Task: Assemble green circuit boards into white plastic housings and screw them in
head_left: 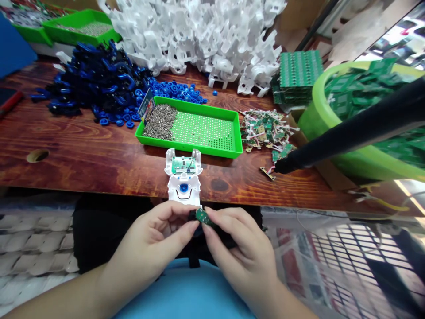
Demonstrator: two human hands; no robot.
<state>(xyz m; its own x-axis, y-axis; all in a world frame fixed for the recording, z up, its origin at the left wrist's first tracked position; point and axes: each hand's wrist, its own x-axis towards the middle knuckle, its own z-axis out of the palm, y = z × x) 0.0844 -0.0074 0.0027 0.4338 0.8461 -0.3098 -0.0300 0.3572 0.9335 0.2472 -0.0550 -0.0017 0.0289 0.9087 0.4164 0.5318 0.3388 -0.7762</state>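
Probably at a joining step, low in the centre of the frame: aligning a small black part (192, 215) with a small green board (202, 215), with fingertips close together. To judge from this, calling next for a steady hold and a fine turn of the fingers, without flexing the board. With the left hand (149, 241) extended from the lower left, palm inward: pinching the black part between thumb and forefinger, other fingers curled. Just above the fingertips, at centre — a white shell half (169, 168) with a circuit board (181, 165) inside, and below, a 2nd shell half (195, 190) with a blue piece (183, 188). With the right hand (244, 243) extended from the lower right: pinching the green board between thumb and forefinger, remaining fingers bent.
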